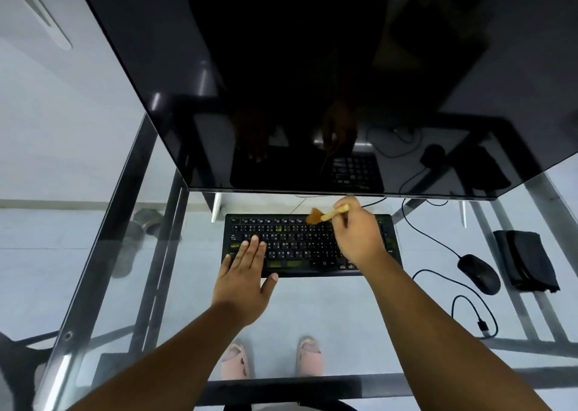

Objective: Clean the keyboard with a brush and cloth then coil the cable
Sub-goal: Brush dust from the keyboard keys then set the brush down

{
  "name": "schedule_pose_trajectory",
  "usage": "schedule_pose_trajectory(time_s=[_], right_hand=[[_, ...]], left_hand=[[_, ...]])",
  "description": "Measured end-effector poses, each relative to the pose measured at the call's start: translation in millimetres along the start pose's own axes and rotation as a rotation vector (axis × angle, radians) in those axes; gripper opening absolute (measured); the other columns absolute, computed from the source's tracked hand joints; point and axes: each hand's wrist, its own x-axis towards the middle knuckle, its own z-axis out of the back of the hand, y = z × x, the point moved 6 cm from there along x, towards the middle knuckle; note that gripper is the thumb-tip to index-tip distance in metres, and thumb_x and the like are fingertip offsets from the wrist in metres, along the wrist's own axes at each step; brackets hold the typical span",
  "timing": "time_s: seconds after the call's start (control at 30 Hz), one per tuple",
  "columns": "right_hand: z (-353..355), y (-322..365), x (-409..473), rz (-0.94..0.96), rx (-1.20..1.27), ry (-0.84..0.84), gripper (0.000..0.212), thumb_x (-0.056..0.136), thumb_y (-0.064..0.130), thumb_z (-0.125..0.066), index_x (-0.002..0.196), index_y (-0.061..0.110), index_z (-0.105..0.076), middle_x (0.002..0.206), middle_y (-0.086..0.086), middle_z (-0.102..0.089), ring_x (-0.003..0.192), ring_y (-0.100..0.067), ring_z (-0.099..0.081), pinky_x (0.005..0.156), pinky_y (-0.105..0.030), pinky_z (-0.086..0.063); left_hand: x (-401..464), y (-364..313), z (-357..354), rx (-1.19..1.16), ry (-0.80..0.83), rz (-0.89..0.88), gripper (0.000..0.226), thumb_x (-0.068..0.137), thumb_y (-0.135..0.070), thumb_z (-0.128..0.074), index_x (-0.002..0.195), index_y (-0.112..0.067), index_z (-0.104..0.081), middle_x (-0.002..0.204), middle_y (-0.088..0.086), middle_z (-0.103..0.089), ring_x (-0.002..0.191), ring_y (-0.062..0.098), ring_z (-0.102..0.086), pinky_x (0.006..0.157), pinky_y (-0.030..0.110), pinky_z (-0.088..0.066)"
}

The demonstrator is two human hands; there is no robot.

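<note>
A flat black plastic keyboard (309,244) with pale legends is laid on the clear glass desk top (103,254), just in front of the lower edge of a large dark monitor (312,82). It is pinned by the left hand (247,273), whose straight fingers are spread flat over the keyboard's left keys. A small brush with a pale wooden handle and tan bristles (325,215) is pinched in the curled fingers of the right hand (359,235), the bristles set at the keyboard's far key row. The brushing step is judged to be under way.

The keyboard is judged light, rigid and apt to slide on glass, so it is best steadied flat or taken by its side edges. Its thin black cable (431,238), right of the keyboard, is judged limp and springy. A folded dark cloth (528,260) and a black mouse (478,273) are seen further right of the keyboard.
</note>
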Motion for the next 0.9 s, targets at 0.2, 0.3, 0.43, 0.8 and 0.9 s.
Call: schedule_pose_trajectory(time_s=[0.2, 0.3, 0.43, 0.8, 0.9], right_hand=[[1.5, -4.9, -1.3, 0.004, 0.195, 0.080, 0.014, 0.097, 0.015, -0.049, 0.106, 0.025, -0.054, 0.068, -0.011, -0.063, 0.050, -0.016, -0.046, 0.048, -0.035, -0.041], [10.8, -14.5, 1.2, -0.036, 0.045, 0.028, 0.014, 0.097, 0.015, -0.047, 0.108, 0.021, -0.053, 0.062, 0.001, -0.055, 0.050, -0.013, -0.048, 0.045, -0.027, -0.036], [24.2, -21.7, 2.6, -0.062, 0.188, -0.067, 0.013, 0.098, 0.016, -0.046, 0.107, 0.022, -0.053, 0.071, -0.006, -0.063, 0.055, -0.017, -0.053, 0.047, -0.032, -0.041], [31.5, -41.6, -8.9, -0.113, 0.349, -0.111, 0.010, 0.096, 0.014, -0.048, 0.100, 0.019, -0.056, 0.078, -0.015, -0.067, 0.062, -0.028, -0.059, 0.057, -0.039, -0.048], [35.2, -48.6, -11.0, -0.128, 0.380, -0.073, 0.010, 0.096, 0.014, -0.049, 0.097, 0.017, -0.058, 0.079, -0.015, -0.068, 0.076, -0.037, -0.064, 0.068, -0.046, -0.054]], left_hand=[[-0.8, -0.8, 0.1, 0.030, 0.021, 0.035, 0.087, 0.078, -0.066, 0.008, 0.155, -0.025, 0.002, 0.160, -0.010, 0.015, 0.146, 0.007, 0.015, 0.118, 0.039, 0.005], [-0.7, -4.0, -0.3, 0.034, 0.019, 0.059, 0.088, 0.078, -0.067, 0.008, 0.155, -0.025, 0.000, 0.161, -0.009, 0.013, 0.147, 0.009, 0.012, 0.119, 0.041, 0.003], [-1.1, -10.0, 0.5, 0.065, 0.016, 0.095, 0.091, 0.076, -0.068, 0.009, 0.155, -0.023, -0.003, 0.162, -0.006, 0.009, 0.149, 0.014, 0.008, 0.120, 0.044, 0.001], [1.5, -33.0, -5.2, 0.061, 0.004, 0.149, 0.085, 0.085, -0.069, -0.007, 0.155, -0.022, -0.008, 0.163, 0.000, 0.005, 0.150, 0.028, 0.006, 0.119, 0.050, -0.001], [3.6, -42.2, -4.0, 0.056, -0.024, 0.112, 0.091, 0.078, -0.068, 0.002, 0.155, -0.021, -0.009, 0.163, -0.002, 0.004, 0.150, 0.019, 0.007, 0.119, 0.047, 0.000]])
